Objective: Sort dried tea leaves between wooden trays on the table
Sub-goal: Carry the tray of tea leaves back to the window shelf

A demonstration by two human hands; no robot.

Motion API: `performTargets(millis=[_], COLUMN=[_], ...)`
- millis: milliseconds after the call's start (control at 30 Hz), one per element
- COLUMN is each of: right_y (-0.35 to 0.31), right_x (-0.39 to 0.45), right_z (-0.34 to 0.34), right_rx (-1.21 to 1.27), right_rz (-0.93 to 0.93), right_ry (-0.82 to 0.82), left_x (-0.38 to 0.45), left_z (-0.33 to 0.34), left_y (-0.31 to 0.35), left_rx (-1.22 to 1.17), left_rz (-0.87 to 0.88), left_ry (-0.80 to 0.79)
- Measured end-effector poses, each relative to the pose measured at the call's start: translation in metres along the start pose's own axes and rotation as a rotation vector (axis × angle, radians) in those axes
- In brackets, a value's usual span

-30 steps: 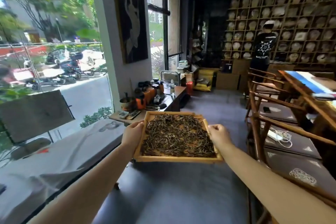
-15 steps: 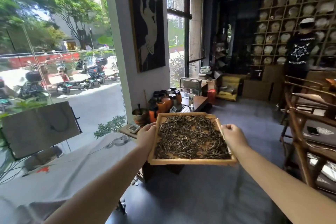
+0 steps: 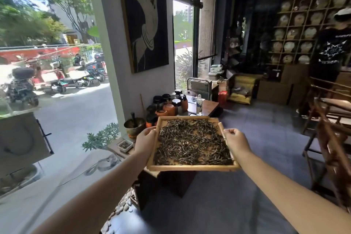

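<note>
A square wooden tray (image 3: 191, 167) hangs in the air in front of me, roughly level, above the grey floor. A loose layer of dark dried tea leaves (image 3: 191, 144) covers most of its bottom. My left hand (image 3: 145, 141) grips the tray's left rim and my right hand (image 3: 236, 141) grips the right rim, both arms stretched forward. No second tray shows.
A low wooden side table (image 3: 206, 105) with orange and black jars (image 3: 169, 108), a metal bowl (image 3: 133, 125) and a small white dish (image 3: 125, 145) stands just beyond the tray by the window wall. Wooden chairs (image 3: 330, 138) line the right. A person (image 3: 332, 51) stands at the far shelves.
I have moved closer to the side table and turned left; the chairs have slid further right in view. Both hands keep the same hold on the tray.
</note>
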State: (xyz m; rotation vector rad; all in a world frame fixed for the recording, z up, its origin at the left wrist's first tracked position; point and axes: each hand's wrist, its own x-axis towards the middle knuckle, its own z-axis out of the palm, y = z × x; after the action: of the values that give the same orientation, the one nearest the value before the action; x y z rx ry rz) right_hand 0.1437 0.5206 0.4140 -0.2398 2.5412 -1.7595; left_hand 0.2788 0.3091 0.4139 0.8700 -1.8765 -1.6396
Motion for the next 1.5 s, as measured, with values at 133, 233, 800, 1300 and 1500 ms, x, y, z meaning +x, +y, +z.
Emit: performTargets(millis=[133, 233, 800, 1300, 1500], right_y=[-0.010, -0.020, -0.037, 0.017, 0.065], right_x=[0.075, 0.130, 0.387, 0.468, 0.461], right_z=[0.032, 0.055, 0.215, 0.370, 0.427], right_rx=[0.010, 0.037, 0.004, 0.010, -0.004], right_rz=[-0.002, -0.025, -0.226, -0.341, -0.320], right_ry=[-0.030, -0.051, -0.349, -0.847, -0.934], left_x=[0.076, 0.129, 0.333, 0.383, 0.390], left_z=[0.020, 0.033, 0.080, 0.088, 0.079], left_y=[0.008, 0.016, -0.005, -0.106, -0.165], left_rx=[-0.025, -0.033, -0.148, -0.167, -0.135], left_rz=[0.006, 0.025, -0.033, -0.218, -0.289], left_ry=[0.023, 0.055, 0.443, 0.946, 1.018])
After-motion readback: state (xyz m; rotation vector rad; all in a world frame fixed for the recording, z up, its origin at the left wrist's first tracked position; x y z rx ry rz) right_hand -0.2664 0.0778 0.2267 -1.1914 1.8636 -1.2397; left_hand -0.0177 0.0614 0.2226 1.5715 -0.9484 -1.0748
